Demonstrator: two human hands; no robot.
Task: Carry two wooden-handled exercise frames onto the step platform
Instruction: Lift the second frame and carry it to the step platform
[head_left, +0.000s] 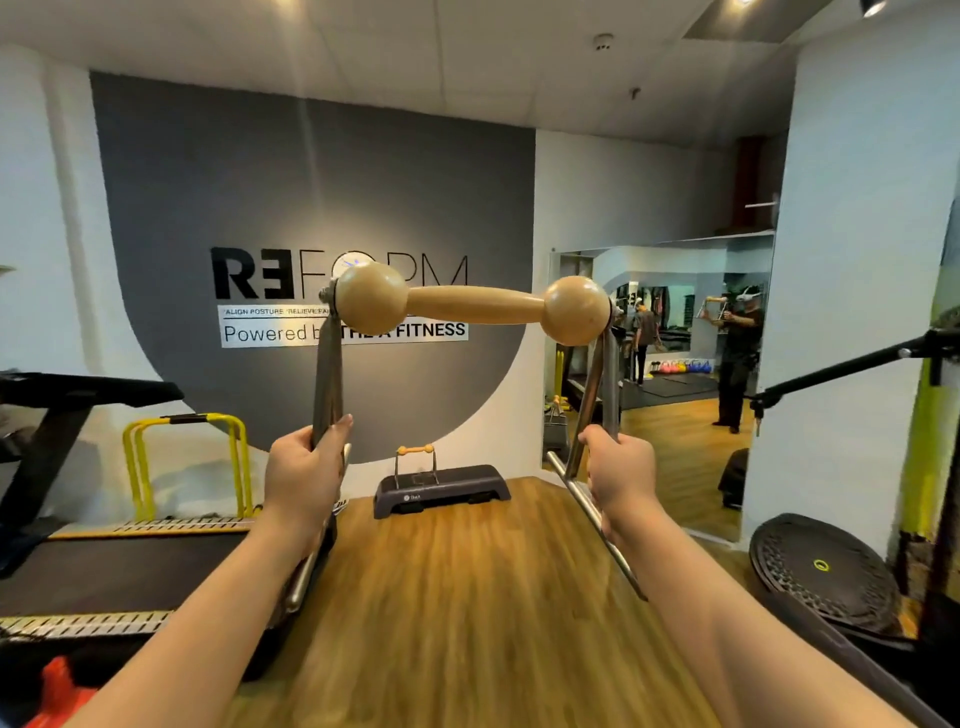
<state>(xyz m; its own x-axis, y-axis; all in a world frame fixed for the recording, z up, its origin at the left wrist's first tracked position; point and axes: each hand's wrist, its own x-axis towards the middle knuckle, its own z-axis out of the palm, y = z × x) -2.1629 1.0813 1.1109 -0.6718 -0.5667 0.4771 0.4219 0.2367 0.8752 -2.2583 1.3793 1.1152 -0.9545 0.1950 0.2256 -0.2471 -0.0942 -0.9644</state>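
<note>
L hand (301, 470) & R hand (621, 467), fingers clenched round held frame (470, 306) uprights; 2nd frame (414, 464) stands on step platform (457, 488) ahead.

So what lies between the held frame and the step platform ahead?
Head view: only bare wooden floor lies between the held frame and the step platform, where another frame already stands.

I see the near frame's handle (472, 305) as smooth, satin-glossy pale wood; its uprights (327, 384) and base rails as brushed grey metal with a dull sheen. Step platform (441, 488) looks like matt dark plastic. Floor (467, 597) is wood-grain plank, semi-gloss. Treadmill belt (119, 566) is matt black rubber with ribbed metal side strips. The round disc (815, 571) at right is textured black plastic.
</note>
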